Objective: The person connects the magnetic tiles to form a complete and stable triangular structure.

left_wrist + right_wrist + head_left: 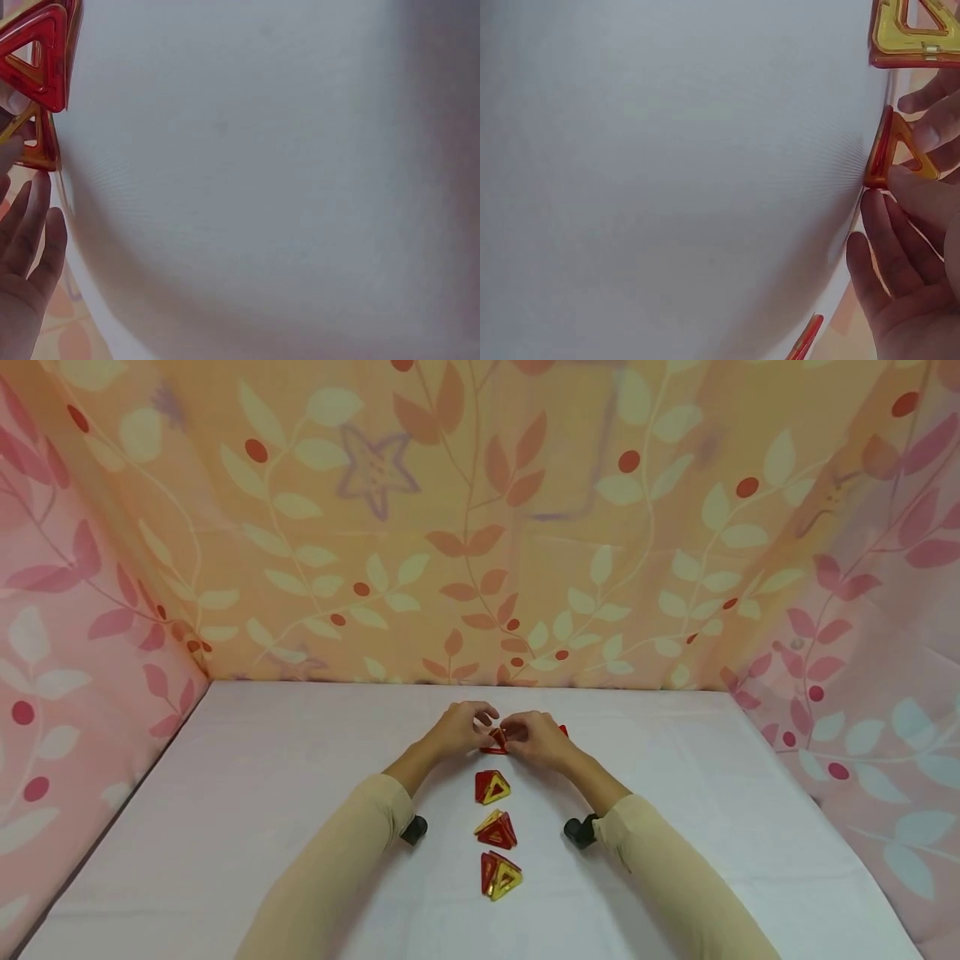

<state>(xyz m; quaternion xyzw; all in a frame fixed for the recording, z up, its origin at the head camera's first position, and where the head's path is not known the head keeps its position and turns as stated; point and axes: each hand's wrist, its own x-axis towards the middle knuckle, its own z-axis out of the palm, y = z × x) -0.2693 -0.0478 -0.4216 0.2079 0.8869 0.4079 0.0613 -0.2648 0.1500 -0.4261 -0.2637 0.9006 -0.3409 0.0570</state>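
Far out on the table, my left hand and right hand meet over a small group of see-through red and yellow triangular magnetic tiles. In the right wrist view, thumb and fingertips of my right hand pinch a yellow triangular tile, which leans beside an upright red triangular tile. The thumb of my left hand lies on the yellow tile in the left wrist view, its other fingers spread below. The hands partly hide these tiles in the head view.
Three small red and yellow tile pyramids stand in a row towards me: the far one, the middle one and the near one. Another red tile shows past my right hand. Floral cloth walls the white table.
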